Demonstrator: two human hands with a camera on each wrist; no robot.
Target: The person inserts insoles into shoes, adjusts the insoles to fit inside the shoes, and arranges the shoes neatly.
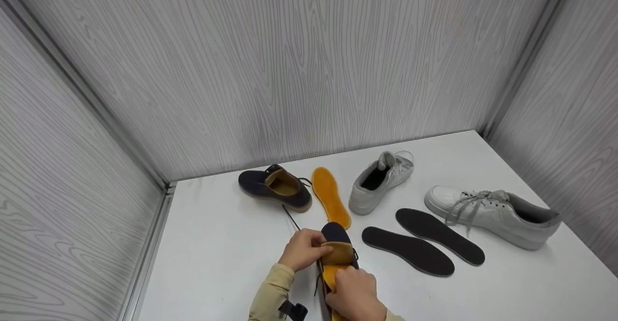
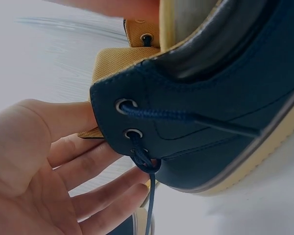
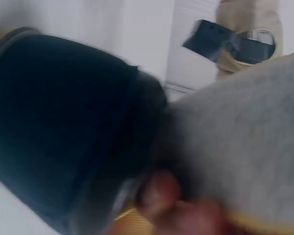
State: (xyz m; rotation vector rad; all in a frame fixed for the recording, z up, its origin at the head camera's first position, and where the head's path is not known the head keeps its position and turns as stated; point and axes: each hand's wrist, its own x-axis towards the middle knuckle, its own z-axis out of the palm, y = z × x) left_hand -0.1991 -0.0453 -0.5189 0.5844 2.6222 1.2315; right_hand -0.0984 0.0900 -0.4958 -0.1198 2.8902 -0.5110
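A navy lace-up shoe (image 1: 336, 232) stands near the table's front, toe pointing away from me. My left hand (image 1: 303, 251) pinches the tan tongue (image 1: 340, 253) of that shoe; in the left wrist view its fingers reach behind the tongue (image 2: 116, 62), beside the laced eyelets (image 2: 126, 106). With my right hand (image 1: 356, 292) I grip an orange insole (image 1: 330, 273) whose front part lies in the shoe opening. The insole's grey underside (image 3: 250, 142) fills the right of the right wrist view, next to the shoe's heel (image 3: 63, 127). The insole's front tip is hidden inside.
Another navy shoe (image 1: 251, 183) lies at the back left, beside a second orange insole (image 1: 330, 195). Two black insoles (image 1: 410, 251) are to the right. A white sneaker (image 1: 364, 199) stands behind them, another (image 1: 507, 222) at the far right. Walls (image 1: 289, 70) enclose the table.
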